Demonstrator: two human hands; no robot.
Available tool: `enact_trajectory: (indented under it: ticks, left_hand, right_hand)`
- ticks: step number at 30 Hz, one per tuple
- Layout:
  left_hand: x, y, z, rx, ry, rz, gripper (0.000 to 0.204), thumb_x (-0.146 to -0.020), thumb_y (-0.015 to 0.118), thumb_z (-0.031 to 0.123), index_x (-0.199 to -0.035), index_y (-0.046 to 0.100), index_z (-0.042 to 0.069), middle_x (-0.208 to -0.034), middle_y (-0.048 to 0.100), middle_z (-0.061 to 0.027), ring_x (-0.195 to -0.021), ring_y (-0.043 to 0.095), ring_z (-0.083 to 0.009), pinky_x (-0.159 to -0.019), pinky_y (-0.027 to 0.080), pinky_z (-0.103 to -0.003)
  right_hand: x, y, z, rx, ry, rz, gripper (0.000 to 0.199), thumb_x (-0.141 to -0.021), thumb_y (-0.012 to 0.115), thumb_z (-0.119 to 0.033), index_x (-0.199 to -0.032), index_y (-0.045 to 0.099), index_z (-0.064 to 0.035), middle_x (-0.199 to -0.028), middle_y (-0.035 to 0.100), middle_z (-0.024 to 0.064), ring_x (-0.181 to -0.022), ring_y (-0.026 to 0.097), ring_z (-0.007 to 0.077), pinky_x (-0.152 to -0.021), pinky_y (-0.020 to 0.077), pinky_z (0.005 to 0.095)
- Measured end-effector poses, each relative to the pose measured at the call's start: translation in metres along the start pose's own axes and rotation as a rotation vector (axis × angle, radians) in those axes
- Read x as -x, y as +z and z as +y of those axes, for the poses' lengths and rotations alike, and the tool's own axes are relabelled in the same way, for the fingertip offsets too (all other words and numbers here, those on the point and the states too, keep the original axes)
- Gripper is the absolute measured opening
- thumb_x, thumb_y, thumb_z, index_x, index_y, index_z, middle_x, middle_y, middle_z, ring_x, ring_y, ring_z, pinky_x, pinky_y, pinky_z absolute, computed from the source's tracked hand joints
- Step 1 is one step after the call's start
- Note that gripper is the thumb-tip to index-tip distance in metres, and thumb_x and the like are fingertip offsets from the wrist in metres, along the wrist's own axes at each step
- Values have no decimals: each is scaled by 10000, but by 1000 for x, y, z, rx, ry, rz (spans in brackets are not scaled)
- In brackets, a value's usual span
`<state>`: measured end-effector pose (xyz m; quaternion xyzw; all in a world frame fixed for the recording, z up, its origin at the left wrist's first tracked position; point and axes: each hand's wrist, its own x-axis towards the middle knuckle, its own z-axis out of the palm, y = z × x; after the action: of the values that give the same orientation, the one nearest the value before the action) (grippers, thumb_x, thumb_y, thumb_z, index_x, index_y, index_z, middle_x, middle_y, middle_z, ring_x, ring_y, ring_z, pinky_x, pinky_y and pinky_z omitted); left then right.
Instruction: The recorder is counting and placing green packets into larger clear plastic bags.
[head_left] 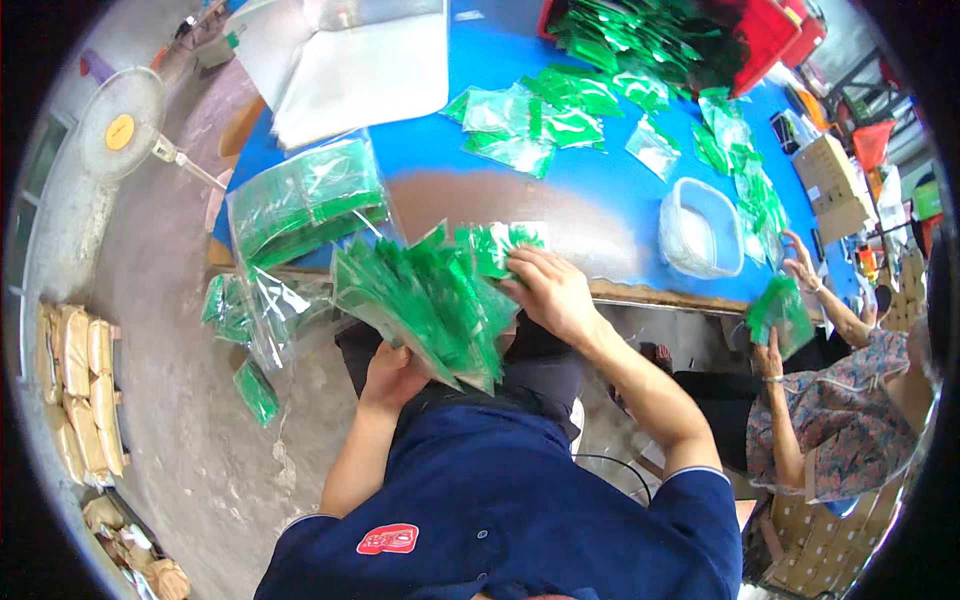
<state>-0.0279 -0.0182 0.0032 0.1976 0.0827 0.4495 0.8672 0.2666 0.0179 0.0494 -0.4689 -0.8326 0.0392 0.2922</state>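
Observation:
My left hand (393, 374) is wrapped round the lower edge of a fanned stack of green-and-clear plastic packets (425, 305), held over my lap at the table's front edge. My right hand (552, 290) reaches in from the right with its fingers bent onto a single green packet (490, 248) just beyond the stack. Its thumb lies near the stack's right side. To the left, a large clear bag filled with green packets (310, 200) rests on the table edge, and its loose plastic hangs down in front.
Green packets (575, 95) lie scattered on the blue table (610, 195), before a heaped red crate (765, 45). A white tray (365, 75) stands back left, a clear tub (700, 230) right. Packed bags hang or lie below left. A co-worker (835, 430) holds a green packet at right.

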Motion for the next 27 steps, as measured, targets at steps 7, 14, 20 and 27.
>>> enact_trajectory:
  ticks: [7,14,20,27]
  left_hand:
    - [-32,13,3,36,-58,202,606,-832,774,70,-1372,499,57,-1279,615,-69,-1228,571,-258,-1068,439,-438]
    - [-107,66,28,-501,167,96,639,-807,798,73,-1373,501,57,-1252,614,-87,-1210,568,-258,-1055,427,-421]
    - [-156,72,43,-1285,356,-175,1100,-753,849,51,-1593,141,112,-1484,398,-131,-1328,451,-259,-1103,386,-414]
    - [-176,65,39,-1075,289,-135,1214,-707,862,4,-1604,50,99,-1541,349,-102,-1382,388,-215,-1145,336,-371]
  right_hand:
    - [-21,-47,-73,-1232,740,250,316,-1063,509,-309,-1176,620,-35,-1055,634,-24,-902,573,69,-800,497,254]
    - [-59,-78,-28,-710,332,186,1057,-677,924,-338,-1463,319,26,-1397,496,193,-1316,453,271,-1133,345,412]
    - [-53,-18,22,-751,360,112,1088,-659,934,-221,-1463,234,-4,-1381,480,224,-1310,471,303,-1120,373,420]
    - [-56,-7,27,-661,346,138,1061,-677,903,-198,-1478,227,-35,-1368,499,260,-1298,507,371,-1076,420,442]
